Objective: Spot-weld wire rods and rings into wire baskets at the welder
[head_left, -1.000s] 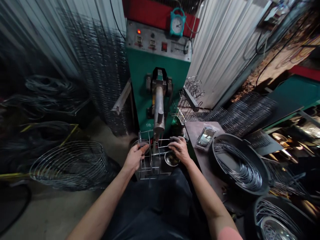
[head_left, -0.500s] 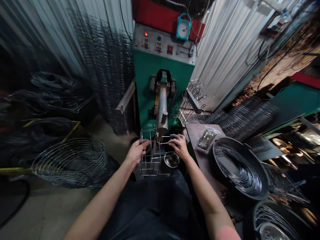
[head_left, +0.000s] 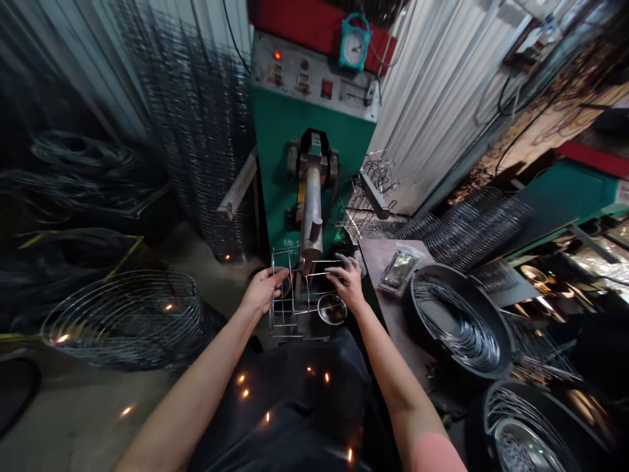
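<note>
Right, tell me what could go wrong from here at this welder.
Sparks are flying close to the bare left forearm, so a burn seems possible. The bare left hand and right hand hold the wire rack right beside the electrode arm, so fingers could get pinched or burned.

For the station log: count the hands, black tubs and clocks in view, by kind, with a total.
Hands: 2
Black tubs: 2
Teal clock: 1
Total: 5

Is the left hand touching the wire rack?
Touching: the head view shows the left hand with its fingers closed on the wire rack near the top.
</note>
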Available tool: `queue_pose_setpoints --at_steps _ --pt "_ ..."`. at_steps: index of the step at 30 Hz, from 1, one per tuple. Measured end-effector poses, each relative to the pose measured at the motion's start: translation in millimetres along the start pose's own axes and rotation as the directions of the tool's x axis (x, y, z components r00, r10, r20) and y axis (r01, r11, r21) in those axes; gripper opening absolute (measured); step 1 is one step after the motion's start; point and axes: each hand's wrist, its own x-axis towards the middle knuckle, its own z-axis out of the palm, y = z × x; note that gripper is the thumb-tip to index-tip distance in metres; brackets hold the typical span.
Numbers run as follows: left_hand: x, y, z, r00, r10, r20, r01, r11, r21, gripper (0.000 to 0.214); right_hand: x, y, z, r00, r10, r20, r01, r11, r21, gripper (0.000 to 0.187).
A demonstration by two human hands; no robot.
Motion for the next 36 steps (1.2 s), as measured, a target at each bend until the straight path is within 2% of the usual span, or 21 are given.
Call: queue_pose_setpoints --at_steps 2,3,4,6,8,10,12,14,15,17,18,20,22,23,24,25,27,30,32,34,36 --pt "-10 -1 -1.5 1.0 -0.011 0.001 0.011 1.0 0.0 0.042 -22 -12 -3 0.989 0.09 -0.115 -0.085 0.995 0.043 0.022" --pt "-17 -3 -3.2 1.0 -0.021 0.0 0.021 1.0 0.0 0.041 -37 -20 -3 0.983 0.133 -0.125 -0.122 0.988 0.094 0.026" --pt "-24 -5 -5.5 1.0 -0.031 -0.002 0.031 1.0 -0.002 0.041 -55 -29 -3 0.983 0.168 -0.076 -0.154 0.974 0.167 0.028" --pt "-40 -8 -11.1 0.999 -0.052 -0.006 0.052 0.999 -0.012 0.039 -95 -51 -1 0.968 0.204 0.147 -0.244 0.909 0.337 0.033" --pt "-55 -9 -16.4 0.997 -0.082 0.009 0.082 0.996 -0.02 0.034 -131 -76 1 0.912 0.189 0.364 -0.354 0.813 0.463 0.045" --pt "-70 -7 -19.7 0.993 -0.112 0.033 0.113 0.993 -0.022 0.03 -154 -100 2 0.868 0.148 0.473 -0.413 0.743 0.526 0.042" --pt "-84 -2 -22.0 0.988 -0.138 0.065 0.139 0.99 -0.009 0.028 -160 -120 -1 0.862 0.121 0.493 -0.417 0.722 0.552 0.029" --pt "-101 1 -27.0 0.982 -0.137 0.132 0.135 0.99 0.031 0.034 -151 -134 -11 0.879 0.149 0.452 -0.417 0.699 0.581 0.027" --pt "-110 2 -31.6 0.982 -0.099 0.162 0.089 0.994 0.071 0.04 -142 -140 -18 0.885 0.183 0.427 -0.433 0.659 0.615 0.029" --pt "-130 -1 -45.7 0.974 0.09 0.21 -0.134 0.969 0.207 0.052 -120 -151 -34 0.876 0.263 0.405 -0.482 0.507 0.715 0.034" --pt "-140 -4 -54.5 0.944 0.221 0.245 -0.289 0.911 0.294 0.057 -109 -156 -42 0.86 0.302 0.411 -0.506 0.407 0.761 0.036" --pt "-156 -15 -72.7 0.819 0.413 0.397 -0.566 0.691 0.449 0.07 -88 -165 -56 0.824 0.367 0.431 -0.53 0.234 0.815 0.037" --pt "-166 -29 -87.9 0.683 0.433 0.587 -0.728 0.465 0.504 0.077 -74 -173 -65 0.796 0.409 0.446 -0.535 0.133 0.834 0.034" --pt "-169 -37 -93.7 0.638 0.414 0.649 -0.769 0.383 0.512 0.077 -69 -176 -67 0.783 0.408 0.469 -0.548 0.096 0.831 0.032" --pt "-171 -45 -98.2 0.612 0.404 0.68 -0.79 0.325 0.519 0.074 -66 -178 -68 0.769 0.395 0.502 -0.568 0.062 0.821 0.03" --pt "-171 -53 -101.6 0.608 0.399 0.687 -0.794 0.296 0.531 0.069 -64 -180 -68 0.753 0.38 0.538 -0.592 0.033 0.805 0.028" --pt "-172 -68 -105.6 0.644 0.4 0.652 -0.765 0.333 0.552 0.059 -60 -180 -66 0.71 0.361 0.605 -0.644 -0.015 0.765 0.025" --pt "-178 -78 -104.6 0.748 0.357 0.56 -0.655 0.532 0.536 0.049 -52 -171 -59 0.627 0.389 0.675 -0.704 -0.09 0.705 0.025" --pt "-185 -75 -98.7 0.824 0.315 0.47 -0.546 0.66 0.516 0.046 -44 -158 -54 0.586 0.399 0.706 -0.737 -0.099 0.668 0.032" --pt "-190 -65 -89.5 0.879 0.275 0.39 -0.451 0.744 0.493 0.045 -37 -140 -57 0.579 0.385 0.719 -0.779 0.002 0.627 0.046" --pt "-191 -53 -79.1 0.91 0.236 0.341 -0.378 0.81 0.448 0.046 -35 -119 -69 0.638 0.394 0.662 -0.768 0.257 0.587 0.054"
